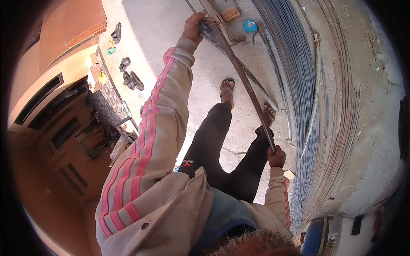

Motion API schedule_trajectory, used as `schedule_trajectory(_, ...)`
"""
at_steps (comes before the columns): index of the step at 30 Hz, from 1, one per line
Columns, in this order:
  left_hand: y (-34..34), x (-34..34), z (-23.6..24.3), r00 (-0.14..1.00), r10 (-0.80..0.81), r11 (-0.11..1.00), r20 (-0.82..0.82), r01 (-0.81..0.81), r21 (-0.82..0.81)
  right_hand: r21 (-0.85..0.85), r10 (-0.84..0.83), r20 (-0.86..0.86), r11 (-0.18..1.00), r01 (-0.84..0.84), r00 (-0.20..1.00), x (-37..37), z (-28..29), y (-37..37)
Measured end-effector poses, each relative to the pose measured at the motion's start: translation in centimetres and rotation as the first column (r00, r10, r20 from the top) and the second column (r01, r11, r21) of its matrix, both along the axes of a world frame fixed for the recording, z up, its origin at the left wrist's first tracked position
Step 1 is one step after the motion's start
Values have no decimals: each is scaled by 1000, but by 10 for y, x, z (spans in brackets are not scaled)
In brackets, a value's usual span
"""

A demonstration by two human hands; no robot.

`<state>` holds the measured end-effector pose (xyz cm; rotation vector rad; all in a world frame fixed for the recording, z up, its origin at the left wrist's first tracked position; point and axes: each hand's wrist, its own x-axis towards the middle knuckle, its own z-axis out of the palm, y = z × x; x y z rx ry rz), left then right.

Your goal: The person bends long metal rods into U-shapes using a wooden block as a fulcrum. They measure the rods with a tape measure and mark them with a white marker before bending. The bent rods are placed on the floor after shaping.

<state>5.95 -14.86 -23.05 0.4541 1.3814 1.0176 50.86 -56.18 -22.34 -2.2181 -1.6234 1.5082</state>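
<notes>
A long-handled bolt cutter (pixel 250 83) slants across the middle of the view. My right hand (pixel 277 157) is closed around the end of its raised handle. The other handle (pixel 257 84) angles down, its tip by my right foot at floor level. At the top, my left hand (pixel 194 26) is closed right beside the cutter's head (pixel 210 33). A thin steel rod (pixel 190 6) runs into that fist from above. Whether the fingers also press on the cutter's head is hidden.
Long bundled steel rods (pixel 294 77) curve along the floor at my right. A blue tape measure (pixel 250 26) and a wood block (pixel 231 14) lie ahead. Loose sandals (pixel 133 81) are scattered at left, beside an open doorway. A blue drum (pixel 315 237) stands at lower right.
</notes>
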Motion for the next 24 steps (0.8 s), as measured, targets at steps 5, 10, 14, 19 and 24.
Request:
schedule_trajectory(5, -1, 4, 9, 999, 13, 999, -46, -15, -34, 84, 56, -20, 995, -54, 998, -7, -61, -2)
schedule_trajectory(10, -11, 8, 24, 999, -34, 999, 9, 34, -13, 79, 9, -90, 997, -1, 996, -20, -101, -13)
schedule_trajectory(14, -12, 10, 27, 999, 32, 999, -15, -31, 14, 18, 31, -88, 999, -30, 996, -24, -116, -13)
schedule_trajectory(19, -10, 6, 21, 998, 44, 999, -45, -44, 13, 62, 31, -69, 998, -27, 997, -26, -124, -10)
schedule_trajectory(24, -16, -8, 13, 1000, 19, 1000, -8, -19, 17, 37, 27, -42, 999, -26, 999, -30, -111, -22)
